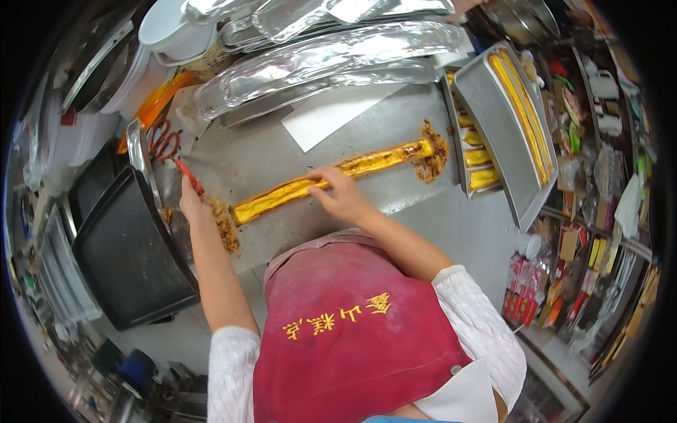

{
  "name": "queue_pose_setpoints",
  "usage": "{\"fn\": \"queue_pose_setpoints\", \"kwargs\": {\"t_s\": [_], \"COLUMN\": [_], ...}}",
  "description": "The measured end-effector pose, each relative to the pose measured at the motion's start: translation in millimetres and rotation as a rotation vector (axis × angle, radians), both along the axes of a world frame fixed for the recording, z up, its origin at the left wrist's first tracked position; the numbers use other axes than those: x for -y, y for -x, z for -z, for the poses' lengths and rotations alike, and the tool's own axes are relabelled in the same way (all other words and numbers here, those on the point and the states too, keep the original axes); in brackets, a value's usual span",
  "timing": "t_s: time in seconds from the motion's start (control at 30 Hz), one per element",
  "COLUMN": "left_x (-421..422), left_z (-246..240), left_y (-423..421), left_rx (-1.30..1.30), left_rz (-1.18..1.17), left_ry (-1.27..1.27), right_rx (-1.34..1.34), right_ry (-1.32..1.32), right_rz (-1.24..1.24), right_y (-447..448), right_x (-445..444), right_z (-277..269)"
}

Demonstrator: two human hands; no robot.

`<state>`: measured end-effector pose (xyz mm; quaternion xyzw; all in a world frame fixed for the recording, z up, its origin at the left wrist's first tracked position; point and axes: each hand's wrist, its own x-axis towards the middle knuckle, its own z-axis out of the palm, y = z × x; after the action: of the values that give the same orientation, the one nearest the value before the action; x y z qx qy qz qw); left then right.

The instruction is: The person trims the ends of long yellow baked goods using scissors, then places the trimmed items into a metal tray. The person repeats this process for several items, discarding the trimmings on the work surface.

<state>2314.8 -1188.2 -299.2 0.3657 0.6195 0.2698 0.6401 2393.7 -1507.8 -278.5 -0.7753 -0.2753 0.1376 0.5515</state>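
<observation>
A long baked pastry strip with a glossy yellow top (285,193) lies slantwise across the steel worktop (254,150). My right hand (341,195) rests on its middle, fingers along the far side and thumb on the near side. My left hand (194,203) grips a red-handled tool (189,175) left of the strip's near end; its working part cannot be made out. Brown crumbs (226,227) lie beside that end, and a larger crumb heap (435,156) surrounds the far right end.
Red-handled scissors (164,140) lie at the left. Dark baking trays (132,248) stand at the left edge. White paper (333,119) and foil-covered trays (328,58) are at the back. At right, a tilted metal tray (492,111) bears yellow strips, above another tray of pieces (478,157).
</observation>
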Motion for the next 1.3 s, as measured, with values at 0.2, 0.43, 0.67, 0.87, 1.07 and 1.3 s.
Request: {"fn": "queue_pose_setpoints", "kwargs": {"t_s": [0.2, 0.43, 0.67, 0.87, 1.07, 1.3], "left_x": [122, 207, 255, 314, 340, 316], "left_z": [-73, -60, 3, 10, 36, 31], "left_y": [31, 3, -61, -120, -150, -148], "left_rx": [0.064, 0.140, 0.131, -0.113, -0.219, -0.171], "left_rz": [0.693, 1.497, 1.620, 1.811, 1.944, 1.829], "left_ry": [-0.221, -0.711, -1.152, -1.277, -1.242, -1.202], "right_rx": [-0.464, -0.921, -0.612, -0.516, -0.537, -0.524], "right_ry": [-0.113, -0.449, -0.349, 0.035, 0.409, 0.719], "right_rz": [-0.039, 0.291, 0.903, 1.014, 0.878, 0.660], "right_y": [26, 33, 47, 65, 49, 8], "right_x": [-34, 17, 129, 208, 222, 216], "right_z": [-23, -26, 4, 48, 41, 4]}}
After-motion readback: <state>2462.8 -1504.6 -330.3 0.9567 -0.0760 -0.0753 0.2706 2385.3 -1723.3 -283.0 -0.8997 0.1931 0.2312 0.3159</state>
